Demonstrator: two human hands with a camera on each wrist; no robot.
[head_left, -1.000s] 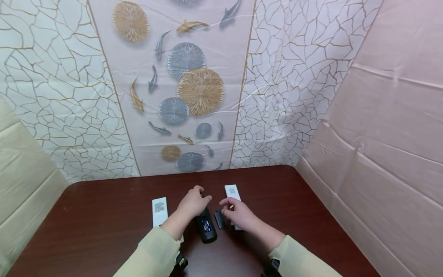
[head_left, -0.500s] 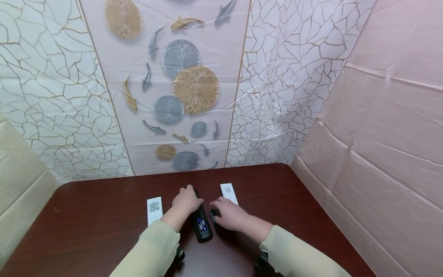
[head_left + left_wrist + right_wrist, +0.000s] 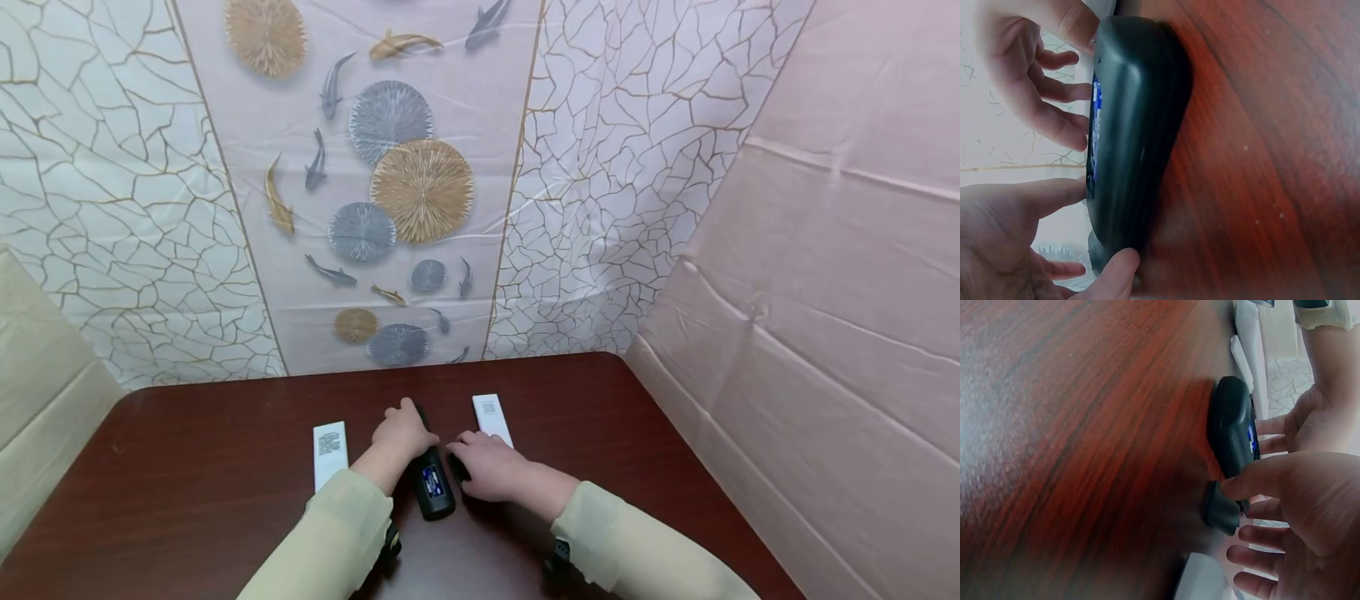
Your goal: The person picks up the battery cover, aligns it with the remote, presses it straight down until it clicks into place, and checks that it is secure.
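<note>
A black remote control (image 3: 433, 483) lies back side up on the table, its battery compartment uncovered and blue batteries (image 3: 1097, 115) showing inside. My left hand (image 3: 399, 437) grips its far end, thumb (image 3: 1119, 272) along the near side and fingers across the other. Just to the right, my right hand (image 3: 491, 467) pinches the small dark battery cover (image 3: 1221, 509) between thumb and fingers. In the head view that hand hides most of the cover. The right wrist view has the cover close beside the remote, its thumb-side edge tilted.
A white box with a printed code (image 3: 330, 454) lies left of the left forearm. Another white box (image 3: 492, 418) lies behind the right hand, partly covered by it. The dark red wooden table (image 3: 187, 500) ends at a patterned cloth wall (image 3: 405, 208).
My right hand has come down and left, closing its fingers on the battery cover. My left hand has settled around the far end of the remote. The head view has shifted slightly.
</note>
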